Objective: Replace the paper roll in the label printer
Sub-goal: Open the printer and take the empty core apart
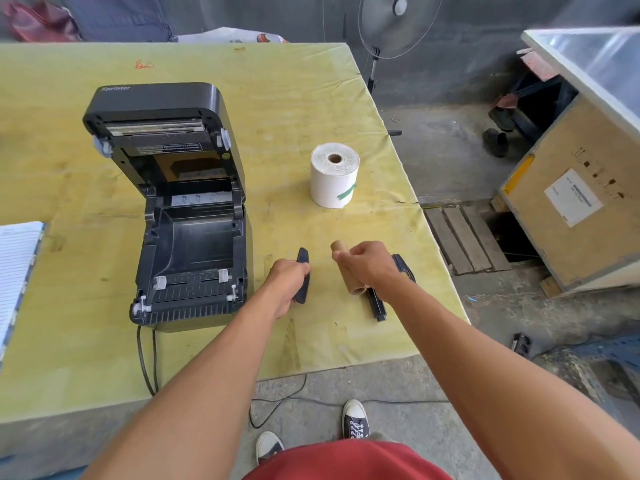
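The black label printer (180, 216) stands on the table's left half with its lid swung up and its paper bay bare. A full white paper roll (333, 175), sealed with a green tape strip, stands upright to the printer's right. My left hand (289, 280) grips a flat black plastic holder piece (302, 258) just right of the printer's front. My right hand (370, 263) is closed around an empty brown cardboard core (350, 284). A black spindle part (376, 304) lies on the table under that hand, partly hidden.
The table (277, 98) wears a yellow-green cover; its right edge runs close to my right hand. A lined notebook (15, 268) lies at the left edge. Printer cables (147, 362) hang off the front. A wooden crate (571, 188) and a fan (398, 26) stand beyond.
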A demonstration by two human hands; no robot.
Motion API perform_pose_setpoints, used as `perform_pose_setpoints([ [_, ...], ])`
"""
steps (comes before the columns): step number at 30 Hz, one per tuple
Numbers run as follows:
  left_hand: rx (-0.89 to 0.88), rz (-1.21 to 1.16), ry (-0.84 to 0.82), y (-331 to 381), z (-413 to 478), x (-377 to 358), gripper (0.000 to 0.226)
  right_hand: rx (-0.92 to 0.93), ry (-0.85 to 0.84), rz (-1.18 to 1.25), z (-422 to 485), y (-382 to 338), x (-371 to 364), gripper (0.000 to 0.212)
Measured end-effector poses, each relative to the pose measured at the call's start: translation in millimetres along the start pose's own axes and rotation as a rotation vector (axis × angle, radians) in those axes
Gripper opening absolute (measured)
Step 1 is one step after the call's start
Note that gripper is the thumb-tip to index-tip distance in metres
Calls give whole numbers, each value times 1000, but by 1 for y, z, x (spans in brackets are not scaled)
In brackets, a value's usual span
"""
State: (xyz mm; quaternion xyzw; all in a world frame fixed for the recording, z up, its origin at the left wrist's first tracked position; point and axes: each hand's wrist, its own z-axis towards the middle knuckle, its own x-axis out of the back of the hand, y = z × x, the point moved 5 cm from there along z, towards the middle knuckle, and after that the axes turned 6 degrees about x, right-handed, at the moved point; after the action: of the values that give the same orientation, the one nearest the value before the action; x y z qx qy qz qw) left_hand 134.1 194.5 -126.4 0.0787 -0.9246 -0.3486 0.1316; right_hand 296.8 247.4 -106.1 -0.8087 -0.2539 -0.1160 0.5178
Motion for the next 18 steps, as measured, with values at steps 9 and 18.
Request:
perform_pose_setpoints([
  [9, -106, 418, 194, -19, 9, 17, 16, 41, -86, -294, 1, 7, -21, 43],
  [18, -87, 663, 293, -21, 5, 20, 19, 58, -95, -389, 7, 8, -21, 41],
])
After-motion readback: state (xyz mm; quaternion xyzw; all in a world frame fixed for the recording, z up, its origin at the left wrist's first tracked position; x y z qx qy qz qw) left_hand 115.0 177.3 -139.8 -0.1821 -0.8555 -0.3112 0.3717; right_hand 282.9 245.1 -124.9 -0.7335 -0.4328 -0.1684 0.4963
